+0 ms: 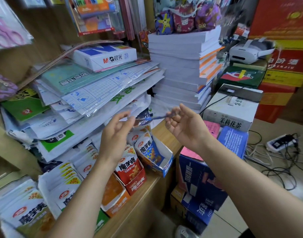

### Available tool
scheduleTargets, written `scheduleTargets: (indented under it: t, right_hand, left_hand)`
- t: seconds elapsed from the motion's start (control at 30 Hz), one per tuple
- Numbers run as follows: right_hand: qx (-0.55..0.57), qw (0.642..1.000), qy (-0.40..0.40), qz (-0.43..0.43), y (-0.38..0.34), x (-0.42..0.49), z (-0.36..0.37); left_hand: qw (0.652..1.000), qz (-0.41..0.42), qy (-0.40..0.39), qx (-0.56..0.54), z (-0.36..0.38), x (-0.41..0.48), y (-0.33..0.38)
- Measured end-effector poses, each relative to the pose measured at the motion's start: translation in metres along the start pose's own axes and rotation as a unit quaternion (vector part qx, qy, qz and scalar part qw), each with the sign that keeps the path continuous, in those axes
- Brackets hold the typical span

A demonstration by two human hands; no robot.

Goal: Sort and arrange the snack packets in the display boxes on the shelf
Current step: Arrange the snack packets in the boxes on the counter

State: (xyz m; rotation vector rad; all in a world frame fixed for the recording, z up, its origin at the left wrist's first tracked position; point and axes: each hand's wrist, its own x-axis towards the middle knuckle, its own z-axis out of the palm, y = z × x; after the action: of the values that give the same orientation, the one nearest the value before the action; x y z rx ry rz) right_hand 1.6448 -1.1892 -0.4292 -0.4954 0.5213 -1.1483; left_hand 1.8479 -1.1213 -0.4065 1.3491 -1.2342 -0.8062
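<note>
Snack packet (147, 118) held above a blue display box (166, 166) of blue packets (148, 150).

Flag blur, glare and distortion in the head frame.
Head view: motion blur smears the packet and the fingertips of the left hand and right hand pinching it. Head view: the red boxes top right and scissors top left are soft, the edges bow from the wide lens, the light is even, and there is mild sheen on the plastic sleeves.

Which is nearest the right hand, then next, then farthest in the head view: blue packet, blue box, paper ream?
1. Blue packet, pinched in the right hand.
2. Blue box, below and slightly left.
3. Paper ream, high at the back left.
</note>
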Motion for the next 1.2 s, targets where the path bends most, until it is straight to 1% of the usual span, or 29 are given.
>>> scheduleTargets:
  t: [0.07, 0.1, 0.2, 0.27, 0.4, 0.47, 0.5, 0.57, 0.63, 0.67, 0.73, 0.8, 0.83, 0.9, 0.97, 1.03, 1.07, 1.1, 1.13, 1.2]
  right_hand:
    - [-0.066, 0.997, -0.023, 0.023, -0.003, -0.004, -0.001]
    - [-0.106, 0.994, -0.025, 0.03, -0.003, -0.007, -0.001]
    - [-0.225, 0.973, -0.025, 0.034, -0.001, -0.009, -0.003]
    - [-0.317, 0.948, -0.032, 0.014, 0.002, -0.009, -0.005]
    - [-0.467, 0.882, -0.041, -0.044, 0.009, -0.012, -0.006]
    - [-0.527, 0.847, -0.058, -0.044, 0.014, -0.012, -0.008]
    - [-0.565, 0.821, -0.068, -0.034, 0.017, -0.011, -0.01]
    - [-0.646, 0.759, -0.086, -0.012, 0.022, -0.007, -0.016]
    - [-0.705, 0.702, -0.096, -0.012, 0.026, -0.004, -0.02]
    - [-0.722, 0.685, -0.097, -0.017, 0.028, -0.003, -0.022]
    - [-0.739, 0.666, -0.1, -0.025, 0.031, -0.002, -0.023]
    - [-0.758, 0.644, -0.097, -0.05, 0.033, -0.003, -0.024]
    - [-0.764, 0.634, -0.089, -0.08, 0.034, -0.004, -0.022]
    - [-0.758, 0.627, -0.083, -0.159, 0.037, -0.006, -0.018]
    - [-0.757, 0.612, -0.113, -0.2, 0.042, -0.006, -0.017]
    - [-0.778, 0.581, -0.133, -0.199, 0.045, -0.003, -0.02]
    - [-0.789, 0.568, -0.132, -0.195, 0.046, -0.002, -0.021]
    - [-0.794, 0.564, -0.125, -0.191, 0.046, -0.001, -0.022]
    - [-0.793, 0.567, -0.116, -0.189, 0.046, -0.001, -0.023]
    - [-0.788, 0.577, -0.103, -0.188, 0.047, -0.002, -0.023]
  left_hand:
    - [0.999, 0.004, 0.033, -0.033, -0.002, 0.002, -0.001]
    - [0.998, 0.012, 0.048, -0.033, -0.003, 0.003, -0.003]
    - [0.997, 0.038, 0.067, 0.004, -0.004, 0.003, -0.01]
    - [0.995, 0.053, 0.072, 0.033, -0.005, 0.004, -0.014]
    - [0.988, 0.097, 0.054, 0.105, -0.003, 0.005, -0.018]
    - [0.978, 0.119, 0.04, 0.169, -0.001, 0.003, -0.02]
    - [0.969, 0.129, 0.037, 0.208, -0.001, 0.002, -0.021]
    - [0.95, 0.141, 0.039, 0.277, -0.001, 0.001, -0.024]
    - [0.934, 0.142, 0.032, 0.327, -0.002, 0.002, -0.028]
    - [0.923, 0.141, 0.022, 0.357, -0.002, 0.003, -0.032]
    - [0.898, 0.132, -0.017, 0.42, -0.002, 0.006, -0.04]
    - [0.879, 0.123, -0.063, 0.457, -0.004, 0.009, -0.045]
    - [0.875, 0.114, -0.083, 0.464, -0.004, 0.009, -0.046]
    - [0.873, 0.103, -0.105, 0.464, -0.004, 0.007, -0.041]
    - [0.884, 0.121, -0.086, 0.443, -0.004, 0.003, -0.033]
    - [0.889, 0.173, -0.034, 0.423, -0.005, 0.001, -0.029]
    - [0.883, 0.191, -0.009, 0.429, -0.006, 0.002, -0.029]
    - [0.874, 0.192, 0.007, 0.445, -0.008, 0.003, -0.031]
    - [0.864, 0.183, 0.013, 0.469, -0.01, 0.004, -0.032]
    - [0.837, 0.154, 0.0, 0.525, -0.008, 0.003, -0.035]
